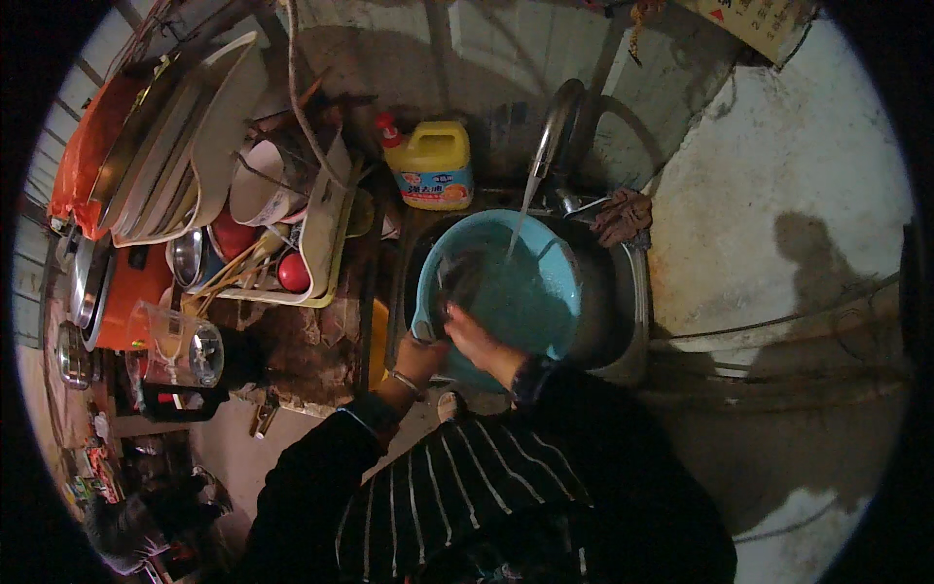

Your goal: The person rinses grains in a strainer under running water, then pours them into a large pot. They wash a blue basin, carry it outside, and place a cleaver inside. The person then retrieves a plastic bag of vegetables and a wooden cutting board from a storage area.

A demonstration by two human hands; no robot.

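Note:
A light blue plastic basin point(560, 255) sits in a metal sink point(633, 321). Water runs into it from a curved chrome faucet point(543, 150). My left hand point(422, 358) is at the basin's near left rim, beside its handle hole, with a metal bangle on the wrist. Just to the right, over the basin, my right hand point(478, 342) points its fingers toward a dark, blurred thing point(461, 281) at the basin's left side. Blur hides what that thing is and whether either hand grips it.
Left of the sink, a wooden counter point(310, 358) carries a cream dish rack point(321, 252) of bowls and utensils, a clear blender jug point(175, 347) and an orange pot point(139, 292). A yellow detergent jug point(436, 157) stands behind; a brown rag point(622, 215) lies at the sink's back right corner.

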